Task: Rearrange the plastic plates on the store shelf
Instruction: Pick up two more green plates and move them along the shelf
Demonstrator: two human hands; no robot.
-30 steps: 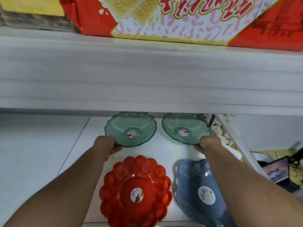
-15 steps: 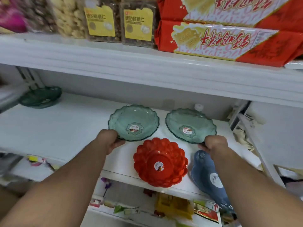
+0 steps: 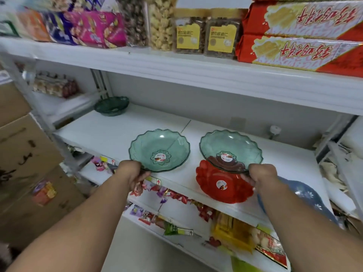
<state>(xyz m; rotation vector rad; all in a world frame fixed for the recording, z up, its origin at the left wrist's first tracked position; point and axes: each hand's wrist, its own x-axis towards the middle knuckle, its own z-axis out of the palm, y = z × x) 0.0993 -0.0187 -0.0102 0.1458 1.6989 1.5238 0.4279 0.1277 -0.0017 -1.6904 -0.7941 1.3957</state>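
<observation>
Head view, two hands (image 3: 132, 172) (image 3: 261, 176), three green plates (image 3: 159, 150) (image 3: 230, 151) (image 3: 111, 106), one red plate (image 3: 222, 186)

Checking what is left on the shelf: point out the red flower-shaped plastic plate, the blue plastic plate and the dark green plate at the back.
red flower-shaped plastic plate (image 3: 221, 185): head view, centre sticker.
blue plastic plate (image 3: 306, 191): head view, rim.
dark green plate (image 3: 111, 106): head view, bowl.

At upper right I saw red biscuit boxes (image 3: 306, 50) beside yellow-labelled jars (image 3: 206, 36), with cardboard cartons (image 3: 25, 154) at left.
</observation>
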